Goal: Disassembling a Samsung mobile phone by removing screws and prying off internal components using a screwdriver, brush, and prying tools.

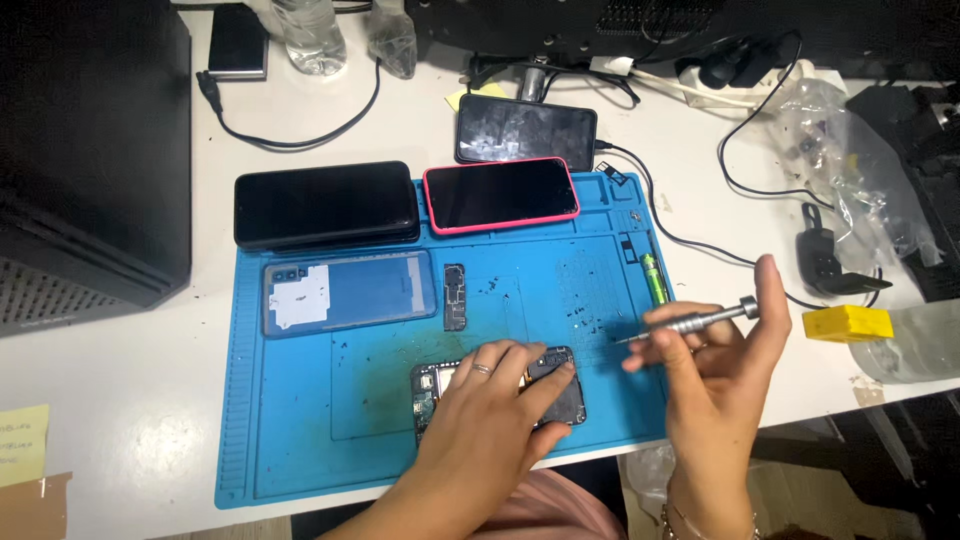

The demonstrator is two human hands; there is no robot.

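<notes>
Her left hand (495, 385) lies spread on the opened phone (497, 395) at the blue mat's (300, 440) near edge, steadying it; the right hand (710, 350) pinches a precision screwdriver (690, 322), poised mid-unscrewing. Its tip must next meet a screw.

Matt blue rubbery rectangular work mat (300, 440) showing scuffed, dusty at centre frame; slim knurled grey metal screwdriver (690, 323) glinting right; pink-edged phone's glass screen (500, 195) shining glossy above.

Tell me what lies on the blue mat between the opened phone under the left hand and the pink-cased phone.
In the head view, between the opened phone and the pink-cased phone there is only bare blue mat with scattered tiny dark specks.
</notes>
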